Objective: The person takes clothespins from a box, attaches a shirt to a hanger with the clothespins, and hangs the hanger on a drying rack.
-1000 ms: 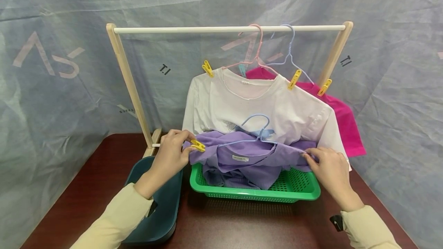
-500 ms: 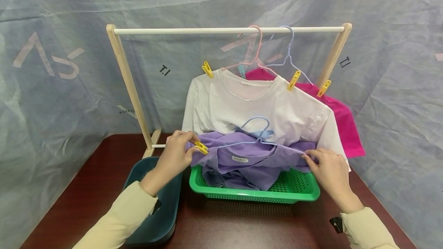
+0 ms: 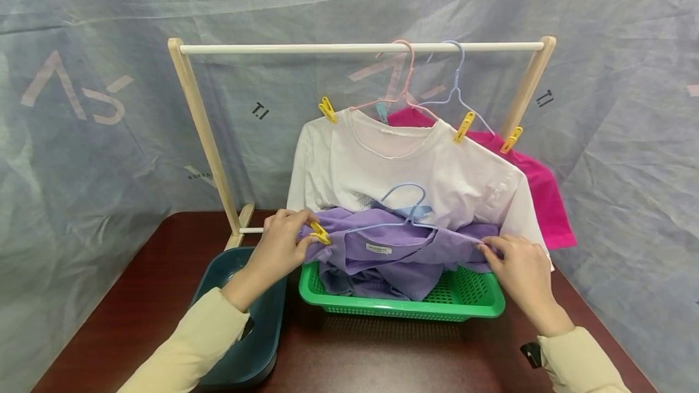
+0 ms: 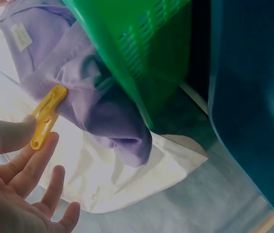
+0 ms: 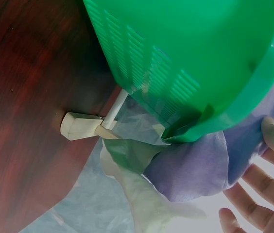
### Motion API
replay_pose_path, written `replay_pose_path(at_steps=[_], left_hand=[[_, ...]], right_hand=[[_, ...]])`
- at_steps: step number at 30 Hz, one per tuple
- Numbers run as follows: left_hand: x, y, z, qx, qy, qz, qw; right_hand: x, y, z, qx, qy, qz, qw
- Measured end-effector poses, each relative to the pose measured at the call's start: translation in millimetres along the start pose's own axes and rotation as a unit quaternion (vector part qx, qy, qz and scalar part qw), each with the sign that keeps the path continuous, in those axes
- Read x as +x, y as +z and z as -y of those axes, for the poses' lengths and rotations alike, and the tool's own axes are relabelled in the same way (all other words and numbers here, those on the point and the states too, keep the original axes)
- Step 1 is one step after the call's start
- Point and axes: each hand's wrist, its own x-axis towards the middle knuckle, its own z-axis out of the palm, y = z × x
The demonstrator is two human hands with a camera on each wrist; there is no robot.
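My left hand (image 3: 281, 244) pinches a yellow clothespin (image 3: 319, 233) between thumb and fingers. In the left wrist view the far end of the clothespin (image 4: 48, 116) meets the shoulder of a purple shirt (image 4: 81, 90). A blue wire hanger (image 3: 406, 221) sits inside the shirt's neck, its hook standing up free. At the shirt's other shoulder my right hand (image 3: 520, 265) pinches the fabric between thumb and fingers. The purple shirt (image 3: 393, 272) hangs down into a green basket (image 3: 404, 306), where its lower part is bunched.
Behind, a white rail (image 3: 295, 49) on wooden posts carries a white shirt (image 3: 393, 168) on a pink hanger and a magenta shirt (image 3: 551, 199) on a blue hanger, both with yellow clothespins. A dark blue bin (image 3: 267, 320) stands left of the basket on the brown table (image 3: 371, 356).
My left hand has shifted slightly right with the yellow clothespin, which now tilts more steeply at the purple shirt's shoulder. The right hand stays in place on the fabric.
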Motion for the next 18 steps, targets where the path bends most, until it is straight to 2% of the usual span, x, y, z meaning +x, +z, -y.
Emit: replay_pose_path(at_steps=[9, 18], left_hand=[[-5.0, -7.1, 5.4, 0.033, 0.013, 0.003, 0.9994], [-14.4, -15.5, 17.9, 0.049, 0.008, 0.012, 0.9987]], right_hand=[[1, -2, 0, 0.004, -0.004, -0.001, 1.000], [1, -1, -1, 0.003, -0.001, 0.000, 1.000]])
